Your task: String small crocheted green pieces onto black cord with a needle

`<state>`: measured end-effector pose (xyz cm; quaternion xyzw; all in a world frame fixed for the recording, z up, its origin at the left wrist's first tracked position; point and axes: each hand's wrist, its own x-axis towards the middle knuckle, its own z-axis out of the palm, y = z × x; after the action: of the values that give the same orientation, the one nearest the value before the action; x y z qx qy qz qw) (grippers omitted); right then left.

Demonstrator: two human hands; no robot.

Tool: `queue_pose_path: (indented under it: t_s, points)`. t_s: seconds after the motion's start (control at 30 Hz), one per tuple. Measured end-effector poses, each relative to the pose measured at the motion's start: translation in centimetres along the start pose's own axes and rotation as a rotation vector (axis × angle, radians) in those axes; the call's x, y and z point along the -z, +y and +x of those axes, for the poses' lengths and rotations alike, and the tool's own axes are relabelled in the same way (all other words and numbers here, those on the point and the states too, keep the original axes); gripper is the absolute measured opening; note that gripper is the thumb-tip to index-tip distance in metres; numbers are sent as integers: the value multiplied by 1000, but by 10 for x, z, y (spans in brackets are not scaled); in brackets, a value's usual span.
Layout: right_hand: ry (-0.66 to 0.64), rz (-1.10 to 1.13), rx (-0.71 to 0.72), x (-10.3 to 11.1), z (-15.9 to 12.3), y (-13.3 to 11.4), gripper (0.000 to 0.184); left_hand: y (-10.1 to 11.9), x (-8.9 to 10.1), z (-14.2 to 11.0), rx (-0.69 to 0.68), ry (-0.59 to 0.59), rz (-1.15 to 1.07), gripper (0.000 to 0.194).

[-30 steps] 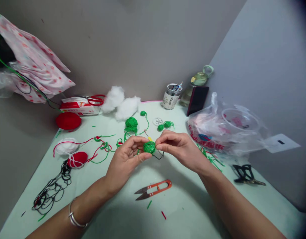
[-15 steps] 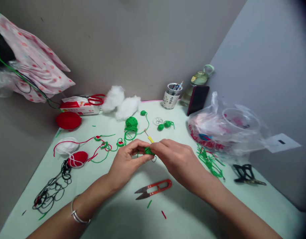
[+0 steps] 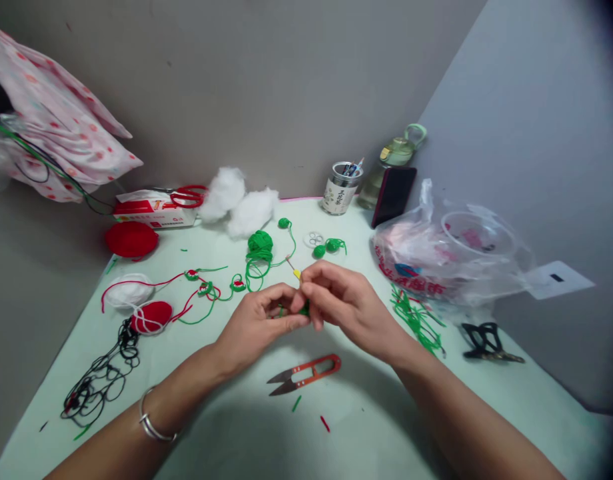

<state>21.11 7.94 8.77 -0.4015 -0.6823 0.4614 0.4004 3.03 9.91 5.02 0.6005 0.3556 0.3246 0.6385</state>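
Observation:
My left hand [image 3: 259, 319] pinches a small green crocheted piece [image 3: 304, 309] between thumb and fingers, mostly covered by the fingers. My right hand [image 3: 339, 297] is closed against the piece's right side, its thumb and fingertips pressed together; what they grip is hidden. Just beyond the hands, a crochet hook [image 3: 297, 274] with a yellow handle appears to lie on the table, its lower end covered by my right hand. A green yarn ball [image 3: 260, 245] with loose loops sits behind my left hand. Nearer me lie orange-handled thread snips [image 3: 306, 375].
Small red and green crocheted pieces [image 3: 205, 288] lie left, near red yarn [image 3: 151, 317] and tangled black yarn [image 3: 101, 380]. White stuffing [image 3: 251, 212], a pen tin [image 3: 340, 190] and a phone [image 3: 394, 195] stand behind. Right are a plastic bag [image 3: 436, 253], green yarn scraps [image 3: 416, 320] and a black claw clip [image 3: 489, 343].
My right hand has turned and its fingers have curled in over the green piece, which is now more hidden. A dark loop under it no longer shows. The view has shifted slightly.

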Motion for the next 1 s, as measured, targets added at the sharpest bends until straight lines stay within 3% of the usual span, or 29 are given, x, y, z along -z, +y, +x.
queue_pose_path:
  t_s: [0.1, 0.3, 0.5, 0.67, 0.73, 0.87, 1.0]
  points:
    - [-43, 294, -175, 7, 4, 5, 17, 1, 1, 0, 10, -31, -16, 17]
    - [59, 450, -169, 10, 3, 0, 18, 3, 6, 0, -3, 55, 52, 25]
    - [140, 15, -44, 12, -6, -13, 8, 7, 13, 1, -37, 121, -32, 30]
    - [232, -532, 295, 11, -6, -10, 14, 6, 18, 1, -63, 140, -47, 28]
    - [245, -698, 369, 11, -8, -9, 16, 5, 19, 2, -74, 154, -32, 28]
    - [218, -933, 394, 10, -11, -11, 20, 5, 21, 2, -90, 173, 6, 27]
    - [181, -1012, 371, 9, -12, -13, 22, 6, 20, 1, -88, 193, 42, 28]
